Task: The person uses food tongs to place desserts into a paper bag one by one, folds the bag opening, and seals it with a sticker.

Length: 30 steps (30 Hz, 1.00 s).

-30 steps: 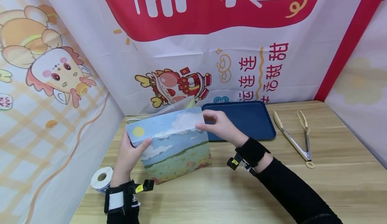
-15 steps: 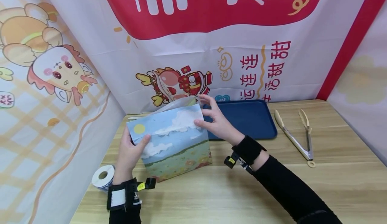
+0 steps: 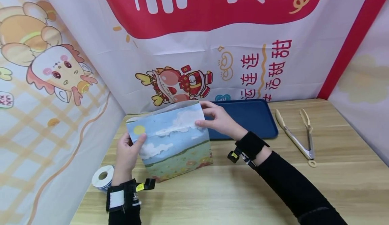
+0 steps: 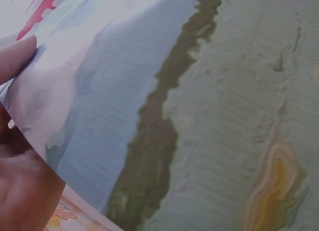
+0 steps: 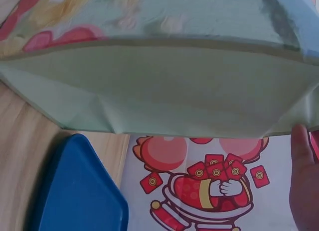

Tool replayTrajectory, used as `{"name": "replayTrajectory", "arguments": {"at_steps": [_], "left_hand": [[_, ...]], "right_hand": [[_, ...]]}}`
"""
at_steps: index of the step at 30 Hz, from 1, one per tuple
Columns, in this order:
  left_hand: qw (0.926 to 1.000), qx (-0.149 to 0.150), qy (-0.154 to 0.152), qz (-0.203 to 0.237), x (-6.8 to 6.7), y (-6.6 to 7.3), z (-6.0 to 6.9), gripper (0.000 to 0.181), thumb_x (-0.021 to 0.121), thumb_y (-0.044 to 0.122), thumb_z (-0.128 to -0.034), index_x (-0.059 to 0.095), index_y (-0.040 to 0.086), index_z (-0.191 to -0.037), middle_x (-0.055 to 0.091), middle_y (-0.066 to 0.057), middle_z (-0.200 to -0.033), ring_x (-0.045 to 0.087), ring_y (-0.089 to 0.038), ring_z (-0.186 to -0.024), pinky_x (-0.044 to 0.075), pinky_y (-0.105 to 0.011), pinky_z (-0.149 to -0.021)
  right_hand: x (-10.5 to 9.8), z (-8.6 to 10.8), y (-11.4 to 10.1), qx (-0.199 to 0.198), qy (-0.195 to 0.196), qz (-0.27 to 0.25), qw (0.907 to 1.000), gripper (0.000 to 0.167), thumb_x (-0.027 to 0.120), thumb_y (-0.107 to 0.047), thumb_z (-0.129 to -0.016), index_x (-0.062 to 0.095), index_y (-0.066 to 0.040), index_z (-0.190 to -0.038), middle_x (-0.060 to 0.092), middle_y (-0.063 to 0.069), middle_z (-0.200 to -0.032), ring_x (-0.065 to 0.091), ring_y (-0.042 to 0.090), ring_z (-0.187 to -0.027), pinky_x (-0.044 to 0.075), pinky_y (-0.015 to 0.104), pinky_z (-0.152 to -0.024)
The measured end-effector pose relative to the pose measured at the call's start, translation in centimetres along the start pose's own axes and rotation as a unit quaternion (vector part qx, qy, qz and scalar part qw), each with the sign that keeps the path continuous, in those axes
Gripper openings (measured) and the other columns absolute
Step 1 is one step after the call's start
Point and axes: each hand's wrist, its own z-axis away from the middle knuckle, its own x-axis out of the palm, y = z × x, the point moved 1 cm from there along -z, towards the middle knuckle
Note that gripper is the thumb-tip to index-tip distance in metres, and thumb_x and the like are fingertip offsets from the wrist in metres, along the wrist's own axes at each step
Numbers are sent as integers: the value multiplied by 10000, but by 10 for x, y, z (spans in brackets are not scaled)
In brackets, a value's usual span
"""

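Note:
A paper bag [image 3: 179, 147] printed with a blue sky, a yellow sun and a flowered meadow stands tilted on the table in the head view. My left hand [image 3: 126, 157] grips its left edge, thumb on the front and fingers behind. At the upper right corner, my right hand [image 3: 223, 120] holds the bag with the thumb on the front and the fingers at the back edge. The right wrist view shows the bag's folded side panel [image 5: 189, 86] and a finger [image 5: 301, 156] touching its far edge. What is inside the bag is hidden.
A dark blue tray [image 3: 249, 117] lies behind the right hand, partly covered by it. Metal tongs [image 3: 296, 140] with beige tips lie spread at the right. Beside the left wrist stands a white label roll [image 3: 102, 177]. Printed cloth walls [image 3: 182, 49] border the table [image 3: 206, 198].
My right fingers lifted and spread at the bag's top corner, then came down onto its back edge. The bag's pale back top edge sits lower. My left hand keeps its grip.

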Motion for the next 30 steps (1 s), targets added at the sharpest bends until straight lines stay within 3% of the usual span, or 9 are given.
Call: {"name": "replayTrajectory", "arguments": {"at_steps": [4, 9, 17, 21, 25, 30], "left_hand": [[9999, -3, 6, -124, -2, -2, -1, 198, 621, 89, -942, 640, 126, -1136, 651, 98, -1026, 592, -82, -881, 502, -172, -738], [9996, 156, 201, -75, -1, -4, -2, 187, 645, 60, -921, 678, 109, -1098, 656, 91, -1009, 585, -99, -847, 496, -173, -692], [9962, 514, 702, 26, 6, -6, -3, 201, 675, 7, -888, 680, -49, -1081, 701, 159, -936, 608, -47, -777, 487, -152, -638], [9933, 637, 952, 155, 9, -8, -4, 151, 698, 6, -869, 717, 32, -1017, 711, 170, -911, 614, -24, -760, 490, -146, -637], [9905, 791, 1080, 301, 11, -11, -4, 192, 720, -4, -847, 730, 138, -976, 719, 168, -911, 625, -16, -761, 500, -141, -643], [9892, 695, 945, 882, 9, -14, -5, 265, 699, -54, -845, 587, 181, -895, 690, 106, -853, 617, -31, -747, 481, -153, -626]], "right_hand": [[-1, -2, -1, -109, 9, 82, 9999, 215, 668, -152, -928, 724, -43, -1103, 456, 50, -1457, 410, 241, -1318, 510, 455, -978], [0, -2, -3, -281, 203, 406, 9986, 159, 678, -165, -922, 750, -62, -1018, 527, 61, -1379, 479, 224, -1237, 506, 405, -902], [3, -2, -3, -514, 605, 1143, 9903, 118, 701, -200, -905, 743, -91, -905, 621, 59, -1122, 574, 157, -858, 487, 250, -724], [7, -3, 2, -787, 890, 1289, 9845, 126, 714, -206, -890, 719, -114, -805, 629, 28, -951, 534, 119, -745, 457, 239, -655], [12, -5, 8, -1026, 1282, 1325, 9775, 87, 737, -207, -864, 737, -134, -816, 635, 2, -823, 515, 89, -676, 429, 221, -604], [16, -5, 12, -763, 1607, 1023, 9787, 116, 753, -221, -843, 687, -129, -868, 675, 18, -848, 604, 103, -701, 504, 209, -633]]}}
